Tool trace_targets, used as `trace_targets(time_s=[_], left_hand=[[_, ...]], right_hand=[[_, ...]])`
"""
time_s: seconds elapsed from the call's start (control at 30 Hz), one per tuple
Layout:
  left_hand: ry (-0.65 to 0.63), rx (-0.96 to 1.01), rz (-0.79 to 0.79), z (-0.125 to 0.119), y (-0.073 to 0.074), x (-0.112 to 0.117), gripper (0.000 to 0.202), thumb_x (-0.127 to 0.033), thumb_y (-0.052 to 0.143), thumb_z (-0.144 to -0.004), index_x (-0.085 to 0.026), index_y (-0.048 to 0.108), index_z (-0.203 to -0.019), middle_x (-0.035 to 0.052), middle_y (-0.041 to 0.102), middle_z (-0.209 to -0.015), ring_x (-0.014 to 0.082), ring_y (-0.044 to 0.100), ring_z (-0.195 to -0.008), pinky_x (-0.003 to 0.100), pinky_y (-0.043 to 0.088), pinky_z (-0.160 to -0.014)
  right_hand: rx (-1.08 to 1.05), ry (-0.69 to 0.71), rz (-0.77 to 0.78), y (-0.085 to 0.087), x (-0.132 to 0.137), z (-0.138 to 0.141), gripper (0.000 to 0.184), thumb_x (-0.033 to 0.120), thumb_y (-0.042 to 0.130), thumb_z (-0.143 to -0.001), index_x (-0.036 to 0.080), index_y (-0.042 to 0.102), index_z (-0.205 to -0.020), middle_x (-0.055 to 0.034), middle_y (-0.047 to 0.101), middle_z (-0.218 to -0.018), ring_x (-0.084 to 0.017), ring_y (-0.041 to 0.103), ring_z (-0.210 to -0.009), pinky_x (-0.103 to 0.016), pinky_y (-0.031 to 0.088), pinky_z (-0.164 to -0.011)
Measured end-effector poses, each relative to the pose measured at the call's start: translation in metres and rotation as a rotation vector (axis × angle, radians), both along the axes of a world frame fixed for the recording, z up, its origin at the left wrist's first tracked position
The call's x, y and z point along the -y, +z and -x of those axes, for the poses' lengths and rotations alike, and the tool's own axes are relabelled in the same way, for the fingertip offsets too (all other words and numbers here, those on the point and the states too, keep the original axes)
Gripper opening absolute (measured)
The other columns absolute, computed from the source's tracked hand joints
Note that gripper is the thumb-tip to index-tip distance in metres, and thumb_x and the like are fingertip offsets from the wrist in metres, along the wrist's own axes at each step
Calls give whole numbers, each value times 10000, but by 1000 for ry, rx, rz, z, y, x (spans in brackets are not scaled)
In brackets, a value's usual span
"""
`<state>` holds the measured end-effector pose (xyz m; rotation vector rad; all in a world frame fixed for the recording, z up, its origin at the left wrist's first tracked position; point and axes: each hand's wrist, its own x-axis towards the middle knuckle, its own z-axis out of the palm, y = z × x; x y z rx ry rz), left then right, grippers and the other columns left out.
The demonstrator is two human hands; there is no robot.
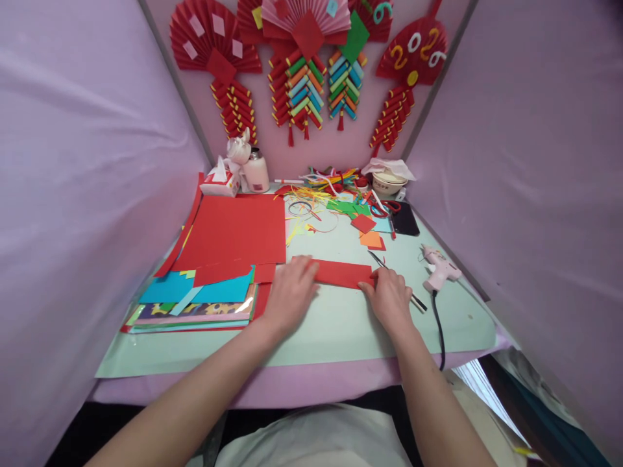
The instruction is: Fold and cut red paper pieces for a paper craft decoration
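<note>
A folded-looking red paper strip [343,273] lies lengthwise on the pale green table mat in front of me. My left hand [293,288] is over the strip's left end, fingers bent and holding it against the mat. At the other end, my right hand [388,293] has its thumb and forefinger closed on the strip's right corner. A craft knife or slim scissors with dark handles [418,302] lies partly under my right hand, its pointed blade showing beyond the fingers. What is beneath both palms is hidden.
Large red sheets [238,227] and a stack of coloured paper [195,318] lie at left. A pink glue gun [440,269] with a black cord is at right. Behind are red-handled scissors [387,208], a black phone-like slab [405,219], paper scraps, a bottle [256,172] and tissues [220,180].
</note>
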<state>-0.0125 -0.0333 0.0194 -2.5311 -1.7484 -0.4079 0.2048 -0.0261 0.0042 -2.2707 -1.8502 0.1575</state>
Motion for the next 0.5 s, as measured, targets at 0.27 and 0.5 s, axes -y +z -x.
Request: trace_targets(time_s=[0.27, 0.5], left_hand=[[-254, -18, 258, 0, -17, 6, 883, -756, 339, -792, -225, 206, -1486, 63, 198, -1558, 307, 87, -1435, 532, 25, -1142], [-263, 13, 257, 2, -21, 5, 899, -767, 306, -791, -216, 185, -1491, 61, 174, -1563, 299, 56, -1439, 526, 7, -1145]], right_hand=[[97, 122, -304, 8, 22, 15, 314, 265, 411, -921, 177, 569, -1179, -154, 498, -1285, -306, 429, -1157, -445, 315, -939], [74, 664, -157, -9, 26, 28, 532, 356, 376, -936, 103, 388, -1404, -114, 373, -1475, -236, 297, -1370, -418, 267, -1110]])
